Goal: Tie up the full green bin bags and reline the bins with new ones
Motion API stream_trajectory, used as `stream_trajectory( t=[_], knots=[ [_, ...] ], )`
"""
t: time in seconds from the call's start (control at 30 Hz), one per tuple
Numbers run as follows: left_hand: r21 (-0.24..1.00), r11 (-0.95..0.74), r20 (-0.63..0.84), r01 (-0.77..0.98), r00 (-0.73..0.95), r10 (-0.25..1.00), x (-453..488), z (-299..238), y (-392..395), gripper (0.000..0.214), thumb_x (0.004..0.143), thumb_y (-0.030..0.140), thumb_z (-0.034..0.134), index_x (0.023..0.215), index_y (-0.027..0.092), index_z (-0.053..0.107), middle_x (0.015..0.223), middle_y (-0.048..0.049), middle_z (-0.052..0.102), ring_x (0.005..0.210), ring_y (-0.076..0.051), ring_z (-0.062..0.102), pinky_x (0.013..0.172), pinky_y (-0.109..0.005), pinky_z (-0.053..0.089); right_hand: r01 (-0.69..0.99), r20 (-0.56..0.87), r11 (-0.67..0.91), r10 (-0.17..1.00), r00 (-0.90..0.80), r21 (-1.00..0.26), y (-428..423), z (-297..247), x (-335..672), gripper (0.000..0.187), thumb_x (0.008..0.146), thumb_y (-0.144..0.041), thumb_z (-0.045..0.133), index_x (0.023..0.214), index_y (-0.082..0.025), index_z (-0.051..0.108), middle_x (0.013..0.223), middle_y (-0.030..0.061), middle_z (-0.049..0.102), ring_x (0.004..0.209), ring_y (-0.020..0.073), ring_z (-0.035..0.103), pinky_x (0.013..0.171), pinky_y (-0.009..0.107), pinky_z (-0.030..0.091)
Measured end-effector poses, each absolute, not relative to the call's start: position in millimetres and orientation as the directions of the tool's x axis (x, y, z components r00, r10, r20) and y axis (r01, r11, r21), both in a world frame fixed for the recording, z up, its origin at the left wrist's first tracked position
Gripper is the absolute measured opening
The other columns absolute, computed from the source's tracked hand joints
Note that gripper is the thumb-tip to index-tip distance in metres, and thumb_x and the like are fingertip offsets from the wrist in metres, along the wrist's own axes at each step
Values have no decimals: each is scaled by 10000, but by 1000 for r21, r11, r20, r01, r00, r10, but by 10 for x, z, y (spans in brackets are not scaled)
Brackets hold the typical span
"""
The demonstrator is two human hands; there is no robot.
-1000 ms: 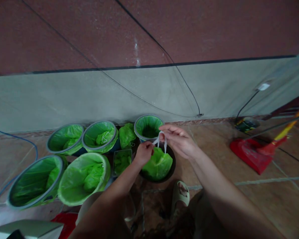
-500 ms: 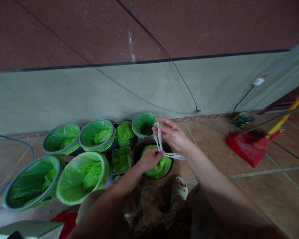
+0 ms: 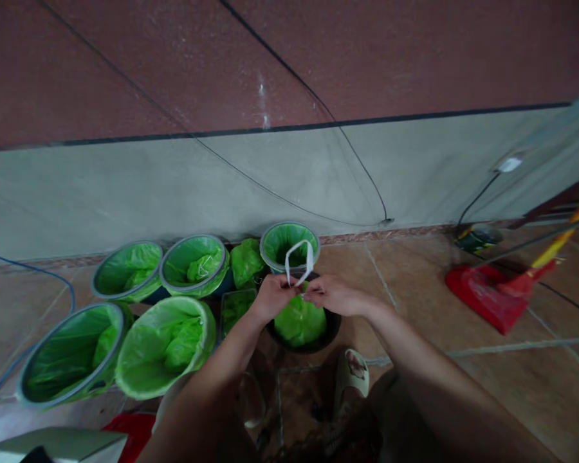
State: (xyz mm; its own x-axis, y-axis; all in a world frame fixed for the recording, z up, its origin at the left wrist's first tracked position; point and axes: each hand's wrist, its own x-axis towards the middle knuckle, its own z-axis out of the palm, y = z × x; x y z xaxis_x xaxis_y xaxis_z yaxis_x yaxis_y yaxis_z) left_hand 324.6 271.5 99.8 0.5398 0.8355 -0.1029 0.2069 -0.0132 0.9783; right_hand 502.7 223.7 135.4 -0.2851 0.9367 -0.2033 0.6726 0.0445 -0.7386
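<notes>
Right hand (image 3: 332, 296) has dropped from its raised spot 0.5 s ago and now sits level w/ left hand (image 3: 271, 297), fingertips nearly touching. The white drawstring (image 3: 298, 260), stretched out sideways before, now stands up as a small loop above the meeting point.

Grip: both hands are pinched closed on the drawstring ends at the base of the loop. L thumb and fingers are curled tight, R fingers point in toward L. Can't tell if a knot is there, hidden by fingers.

Directly under the grip is the green bag (image 3: 299, 323), bunched and rounded, sitting inside the black bin (image 3: 334, 323) on the floor tiles. The drawstring runs down into the bag top btw the hands.

Just behind the grip, beyond the loop, is a green-lined bin (image 3: 289, 239) by the wall. Left of the grip is a small rectangular tub (image 3: 235, 310) w/ green liner, and behind that a loose green bag (image 3: 245, 260). Further left are four more lined bins, two at the back (image 3: 193, 263) (image 3: 128, 270) and two nearer the person (image 3: 164, 344) (image 3: 67, 360).

Below the grip, toward the person, is a sandal (image 3: 350, 379). Well off to the right of the grip are a red dustpan (image 3: 485, 297) and an orange broom handle (image 3: 572, 233). Black cables (image 3: 347, 148) run down the wall behind.
</notes>
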Motion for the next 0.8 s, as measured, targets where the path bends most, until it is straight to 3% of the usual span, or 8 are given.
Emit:
stream_trajectory(
  t=[0.17, 0.3, 0.43, 0.53, 0.67, 0.8],
  knots=[
    [793, -496, 134, 353, 694, 707, 3176, 1163, 2720, 189, 749, 109, 535, 827, 203, 680, 814, 3, 701, 796, -163, 614, 929, -336, 430, 478, -7, 44, 995, -104, -877, 2329, 1276, 5127, 271, 819, -399, 567, 824, -159, 695, 695, 15, 631, 639, 137, 530, 597, 250, 382],
    [605, -707, 281, 366, 732, 620, 3171, 1209, 2688, 259, 733, 50, 503, 877, 228, 625, 873, 14, 695, 839, -155, 626, 1084, -400, 318, 300, 53, 148, 951, -305, -942, 2373, 1209, 5060, 270, 818, -381, 563, 890, -149, 680, 797, 30, 669, 721, 155, 573, 666, 265, 441],
    [448, -809, 410, 379, 717, 563, 3164, 1166, 2668, 254, 781, 72, 504, 955, 225, 609, 900, -9, 701, 849, -158, 646, 1100, -422, 304, 365, 35, 156, 948, -317, -918, 2412, 1186, 4996, 219, 844, -282, 516, 884, -144, 681, 855, 54, 691, 781, 171, 603, 739, 299, 460],
    [368, -849, 518, 378, 675, 525, 3170, 1125, 2656, 227, 858, 104, 465, 991, 209, 615, 945, -41, 704, 870, -162, 648, 1051, -414, 368, 353, 29, 129, 961, -276, -927, 2430, 1197, 5008, 225, 814, -224, 539, 960, -151, 693, 945, 61, 710, 858, 176, 618, 803, 311, 464],
    [388, -837, 608, 385, 575, 547, 3193, 1118, 2622, 210, 904, 146, 450, 966, 203, 642, 1004, -70, 690, 957, -164, 628, 930, -339, 460, 208, -43, 25, 948, -316, -978, 2415, 1197, 5040, 241, 774, -260, 582, 947, -150, 709, 915, 39, 721, 845, 168, 624, 815, 312, 471],
    [404, -814, 628, 417, 521, 578, 3196, 1169, 2597, 178, 890, 165, 500, 922, 212, 669, 953, -44, 704, 914, -158, 641, 1039, -412, 368, 102, -54, -26, 956, -287, -994, 2379, 1204, 5041, 245, 760, -330, 623, 897, -144, 706, 866, 31, 713, 792, 153, 619, 800, 299, 464]
  ],
)
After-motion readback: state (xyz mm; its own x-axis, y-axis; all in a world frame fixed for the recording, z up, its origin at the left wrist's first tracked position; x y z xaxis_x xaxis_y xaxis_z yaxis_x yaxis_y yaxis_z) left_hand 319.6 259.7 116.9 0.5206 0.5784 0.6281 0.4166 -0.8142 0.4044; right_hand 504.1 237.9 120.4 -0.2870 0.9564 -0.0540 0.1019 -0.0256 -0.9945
